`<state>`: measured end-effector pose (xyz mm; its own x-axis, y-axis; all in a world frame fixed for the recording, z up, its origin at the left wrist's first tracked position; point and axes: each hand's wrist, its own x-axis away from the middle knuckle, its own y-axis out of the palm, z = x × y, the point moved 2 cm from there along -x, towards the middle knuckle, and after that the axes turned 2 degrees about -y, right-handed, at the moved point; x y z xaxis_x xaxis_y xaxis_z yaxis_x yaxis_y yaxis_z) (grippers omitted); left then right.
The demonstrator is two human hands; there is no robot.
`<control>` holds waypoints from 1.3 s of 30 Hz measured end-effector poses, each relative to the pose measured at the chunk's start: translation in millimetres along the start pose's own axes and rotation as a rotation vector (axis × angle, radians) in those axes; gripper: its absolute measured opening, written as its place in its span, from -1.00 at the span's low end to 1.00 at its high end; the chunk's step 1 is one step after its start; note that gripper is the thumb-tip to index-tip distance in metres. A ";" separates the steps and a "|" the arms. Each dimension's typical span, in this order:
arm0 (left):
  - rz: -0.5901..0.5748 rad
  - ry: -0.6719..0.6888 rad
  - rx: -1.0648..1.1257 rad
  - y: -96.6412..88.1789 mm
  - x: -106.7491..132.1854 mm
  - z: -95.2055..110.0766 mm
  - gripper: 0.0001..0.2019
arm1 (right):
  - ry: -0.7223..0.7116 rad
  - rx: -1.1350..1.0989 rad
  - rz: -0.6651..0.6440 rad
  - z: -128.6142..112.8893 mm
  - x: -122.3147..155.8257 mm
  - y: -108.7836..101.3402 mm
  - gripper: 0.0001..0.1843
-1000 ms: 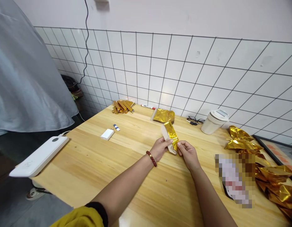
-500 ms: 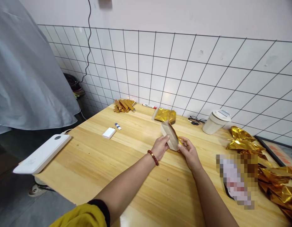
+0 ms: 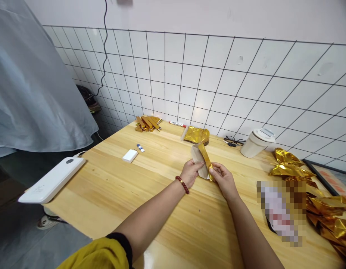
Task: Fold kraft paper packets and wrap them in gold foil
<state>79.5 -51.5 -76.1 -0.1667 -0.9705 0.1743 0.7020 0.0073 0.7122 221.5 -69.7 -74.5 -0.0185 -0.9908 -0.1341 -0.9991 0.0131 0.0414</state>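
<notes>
A sheet of gold foil paper (image 3: 205, 155) with a dull grey-beige back is held above the table between both hands, one long edge folded over so a gold strip shows. My left hand (image 3: 192, 172), with a red bead bracelet at the wrist, pinches the paper from the left, thumb on top. My right hand (image 3: 223, 178) grips the lower right end of the gold fold between thumb and fingers. Just beyond lies a stack of gold foil sheets (image 3: 197, 134). Folded gold strips (image 3: 148, 123) are heaped at the far left corner.
A lidded cup (image 3: 256, 144) and glasses (image 3: 234, 141) stand near the tiled wall. Crumpled gold foil shapes (image 3: 293, 170) line the right side, beside a pixelated patch (image 3: 281, 215). A red-capped marker (image 3: 177, 124), white charger (image 3: 130, 155), small tube (image 3: 140, 148) and white power bank (image 3: 53, 179) lie leftward.
The paper's right edge has been folded over, so a gold strip now faces up where the beige inside showed. My hands stay in nearly the same place.
</notes>
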 end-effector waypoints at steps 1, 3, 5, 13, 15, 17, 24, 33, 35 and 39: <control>-0.001 -0.005 -0.011 0.0 0.3 0.1 -0.53 | 0.003 0.004 0.000 0.2 0.1 1.4 -0.44; -0.009 -0.018 -0.031 0.8 1.3 1.1 -0.54 | 0.007 0.032 -0.004 1.3 -0.2 3.4 -0.46; -0.033 -0.027 -0.021 2.7 3.1 2.9 -0.53 | -0.001 0.064 -0.001 2.5 -0.6 4.3 -0.48; -0.013 -0.022 -0.003 3.0 4.0 3.3 -0.54 | -0.015 0.087 -0.002 5.2 -1.4 1.6 -0.50; 0.028 -0.005 0.085 0.4 1.2 3.8 -0.57 | -0.026 0.071 -0.008 5.9 -1.8 0.8 -0.52; 0.044 0.008 0.170 -0.9 -0.7 5.2 -0.58 | -0.028 0.054 0.003 6.7 -2.2 0.0 -0.53; 0.052 -0.016 0.061 -0.3 1.6 4.1 -0.57 | -0.044 0.013 0.007 4.0 0.3 -5.0 -0.62; 0.050 -0.036 0.069 -0.4 1.8 3.5 -0.56 | -0.020 -0.022 0.037 2.1 -1.9 -10.5 -0.62; 0.029 -0.042 0.042 1.4 3.7 3.4 -0.56 | -0.009 0.013 0.015 1.7 -1.1 -8.7 -0.60; -0.016 -0.040 -0.015 5.5 8.3 2.8 -0.57 | -0.008 0.016 0.014 0.0 0.1 -5.4 -0.59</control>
<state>80.0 -58.8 -68.8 -0.2055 -0.9601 0.1898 0.7090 -0.0124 0.7051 226.8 -69.9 -74.7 -0.0323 -0.9894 -0.1416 -0.9992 0.0286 0.0278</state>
